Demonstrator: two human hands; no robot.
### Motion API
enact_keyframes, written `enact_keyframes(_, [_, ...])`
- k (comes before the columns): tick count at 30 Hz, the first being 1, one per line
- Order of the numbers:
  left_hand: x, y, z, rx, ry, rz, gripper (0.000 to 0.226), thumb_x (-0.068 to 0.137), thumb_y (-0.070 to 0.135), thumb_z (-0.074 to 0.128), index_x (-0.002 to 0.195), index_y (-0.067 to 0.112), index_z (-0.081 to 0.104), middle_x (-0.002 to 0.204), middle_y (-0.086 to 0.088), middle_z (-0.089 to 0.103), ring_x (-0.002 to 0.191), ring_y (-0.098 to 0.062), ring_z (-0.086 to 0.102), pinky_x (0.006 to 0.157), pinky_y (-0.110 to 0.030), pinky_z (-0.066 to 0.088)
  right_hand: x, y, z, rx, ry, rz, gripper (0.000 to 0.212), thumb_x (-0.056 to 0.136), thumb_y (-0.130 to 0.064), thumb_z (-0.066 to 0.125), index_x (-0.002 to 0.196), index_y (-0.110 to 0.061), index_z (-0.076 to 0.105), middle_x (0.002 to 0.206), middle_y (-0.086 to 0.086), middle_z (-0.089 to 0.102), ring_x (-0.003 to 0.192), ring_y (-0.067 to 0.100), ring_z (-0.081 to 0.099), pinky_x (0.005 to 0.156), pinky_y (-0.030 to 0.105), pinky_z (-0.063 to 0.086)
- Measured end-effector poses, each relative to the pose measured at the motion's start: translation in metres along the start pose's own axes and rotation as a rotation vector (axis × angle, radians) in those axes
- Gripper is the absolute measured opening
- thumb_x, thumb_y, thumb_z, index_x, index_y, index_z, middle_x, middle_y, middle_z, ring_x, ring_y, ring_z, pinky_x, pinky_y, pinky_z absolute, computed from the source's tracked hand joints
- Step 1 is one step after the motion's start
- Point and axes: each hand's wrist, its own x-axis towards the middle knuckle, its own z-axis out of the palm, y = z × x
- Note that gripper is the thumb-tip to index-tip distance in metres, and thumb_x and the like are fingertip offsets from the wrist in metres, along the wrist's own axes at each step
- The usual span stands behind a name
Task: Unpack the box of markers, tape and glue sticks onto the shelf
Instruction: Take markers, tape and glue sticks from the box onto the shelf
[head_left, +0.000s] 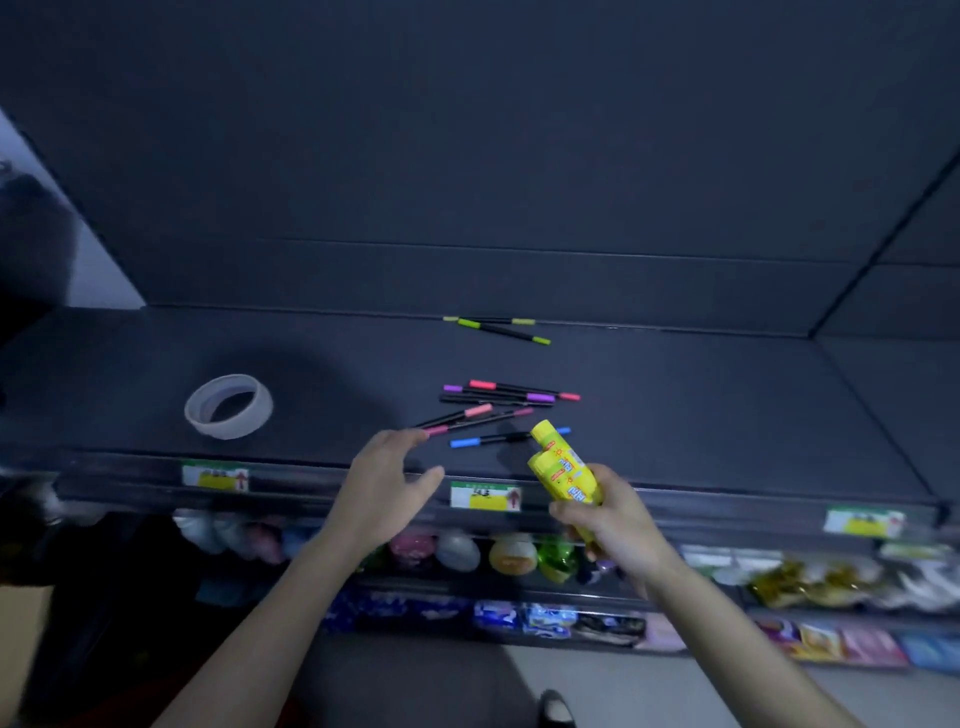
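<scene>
**Inspector:** State of the right grip?

**Handler:** My right grip (608, 514) is closed round the lower end of a yellow bundle of glue sticks (563, 465), with fingers and thumb wrapped on it. The bundle is tilted, caps pointing away from me. It is held above the front lip of the shelf (727, 415), well to the right of the roll of tape (228, 406). I judge the low hold leaves the cap end free to go down first.

**Inspector:** And the left?

**Handler:** My left grip (384, 488) holds nothing. The fingers are spread and nearly straight. It sits right of the tape, nearer to it than the glue is. Its fingertips are close to the end of a pink-capped marker, but contact cannot be confirmed.

**Inspector:** Stock on the shelf?

**Handler:** The tape lies flat, on its own. The markers (498, 410) lie loose in a rough row to the tape's right. A blue marker (498, 437) is nearest me, partly behind the bundle. A green-capped pair (501, 328) lies right of the tape and farther back, near the rear panel. The kinds appear grouped, so I judge the glue belongs on bare shelf right of the tape, clear of the markers.

**Inspector:** The box?

**Handler:** Not in view. What remains inside it cannot be stated.

**Inspector:** Risk?

**Handler:** Round markers may roll if the bundle lands on them.
</scene>
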Motion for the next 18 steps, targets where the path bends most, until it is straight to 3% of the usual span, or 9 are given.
enact_keyframes(7, [0.021,0.058,0.046,0.046,-0.044,0.062,0.044,0.086,0.027,0.065,0.128,0.015,0.055,0.127,-0.001,0.054,0.118,-0.015,0.05,0.094,-0.019,0.033,0.001,0.012,-0.097,-0.138,0.154,-0.036,0.033,0.078,-0.005,0.069,0.105,-0.013,0.053,0.071,0.003,0.056,0.054,0.016,0.051,0.039,0.021,0.035])
enact_keyframes(11, [0.033,0.095,0.084,0.061,-0.072,0.122,0.043,0.085,0.024,0.066,0.126,0.011,0.057,0.123,-0.003,0.056,0.118,-0.016,0.051,0.096,-0.017,0.031,0.01,0.014,-0.167,-0.444,0.208,-0.075,0.038,0.077,-0.012,0.069,0.108,-0.02,0.049,0.078,-0.003,0.055,0.058,0.013,0.049,0.048,0.021,0.037])
enact_keyframes(18, [0.041,0.133,0.14,0.169,-0.166,0.143,0.046,0.091,0.026,0.059,0.133,0.013,0.05,0.133,-0.004,0.048,0.124,-0.017,0.046,0.099,-0.022,0.032,0.041,0.017,-0.28,-0.867,0.128,-0.064,0.045,0.075,-0.016,0.067,0.115,-0.022,0.047,0.095,0.007,0.057,0.082,0.026,0.053,0.063,0.028,0.038])
